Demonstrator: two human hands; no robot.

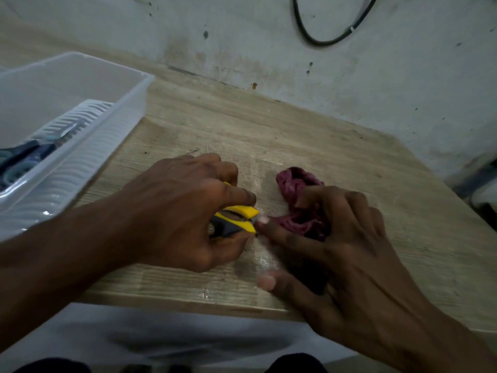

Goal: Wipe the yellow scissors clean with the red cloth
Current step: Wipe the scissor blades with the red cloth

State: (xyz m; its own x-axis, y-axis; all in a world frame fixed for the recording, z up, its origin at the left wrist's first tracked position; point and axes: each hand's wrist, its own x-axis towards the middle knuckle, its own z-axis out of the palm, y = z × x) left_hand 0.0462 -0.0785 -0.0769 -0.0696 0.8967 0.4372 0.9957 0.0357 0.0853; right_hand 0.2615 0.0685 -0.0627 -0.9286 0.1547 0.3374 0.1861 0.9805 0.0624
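The yellow scissors (238, 220), with yellow and dark grey handles, rest low over the wooden table (204, 122). My left hand (185, 208) is closed around their handles, covering most of them. The blades are hidden. The red cloth (298, 203), crumpled and dark pinkish red, lies just right of the scissors. My right hand (330, 238) grips the cloth's near part, with a fingertip touching the scissors' front end.
A white translucent plastic bin (80, 76) stands at the left and holds a ribbed white tray (56, 179) with blue-handled tools. A stained wall with a black cable (317, 40) rises behind. The table's front edge runs close below my hands.
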